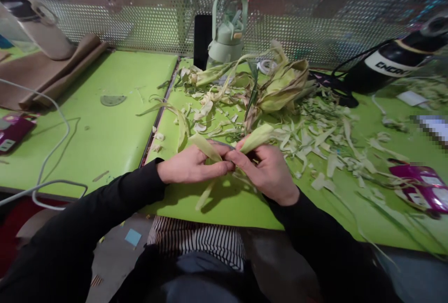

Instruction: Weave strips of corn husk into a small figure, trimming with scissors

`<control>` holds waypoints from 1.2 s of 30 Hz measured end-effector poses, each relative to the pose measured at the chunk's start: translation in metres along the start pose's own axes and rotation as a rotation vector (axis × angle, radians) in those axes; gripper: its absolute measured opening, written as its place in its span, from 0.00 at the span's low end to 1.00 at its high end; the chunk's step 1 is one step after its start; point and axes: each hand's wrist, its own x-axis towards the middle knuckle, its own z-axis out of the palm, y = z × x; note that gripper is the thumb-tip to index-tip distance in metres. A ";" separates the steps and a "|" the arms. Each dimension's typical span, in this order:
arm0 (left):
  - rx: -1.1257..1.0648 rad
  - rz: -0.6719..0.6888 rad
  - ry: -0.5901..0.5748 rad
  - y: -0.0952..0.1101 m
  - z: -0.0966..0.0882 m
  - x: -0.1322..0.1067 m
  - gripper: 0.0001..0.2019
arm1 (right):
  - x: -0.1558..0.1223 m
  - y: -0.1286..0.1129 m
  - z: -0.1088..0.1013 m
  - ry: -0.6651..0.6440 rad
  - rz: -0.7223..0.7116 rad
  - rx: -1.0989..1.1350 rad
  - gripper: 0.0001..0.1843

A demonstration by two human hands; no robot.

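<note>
Just above the near part of the green table, my left hand [191, 165] and my right hand [271, 170] meet with fingers closed. Both grip pale green corn husk strips [257, 137], whose ends stick out above and below the fingers. Where the strips cross is hidden by my fingertips. Beyond the hands lies a larger bundle of corn husk [285, 88], partly dry and brown at its edges. Torn husk scraps [317, 137] spread around it, mostly to the right. A longer curved husk strip [182, 123] rests left of my hands.
A pale green bottle [227, 44] and a dark upright panel [202, 41] stand at the back, before a perforated metal screen [157, 9]. A black bottle [392, 62] leans at right, above a magenta power strip [423, 186]. At left are brown paper [52, 79] and a white cable [52, 184].
</note>
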 end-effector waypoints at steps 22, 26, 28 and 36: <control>-0.110 -0.049 -0.048 0.008 0.007 0.001 0.11 | -0.004 0.002 0.006 0.026 0.232 0.539 0.31; -0.256 -0.040 -0.113 0.004 0.002 0.000 0.06 | 0.006 0.006 -0.009 -0.059 0.272 0.530 0.30; -0.271 -0.035 -0.133 -0.001 -0.004 -0.001 0.09 | 0.009 0.006 -0.018 -0.025 0.202 0.553 0.29; -0.322 -0.065 0.012 -0.004 -0.004 0.000 0.13 | 0.007 0.003 -0.029 0.081 -0.089 0.356 0.23</control>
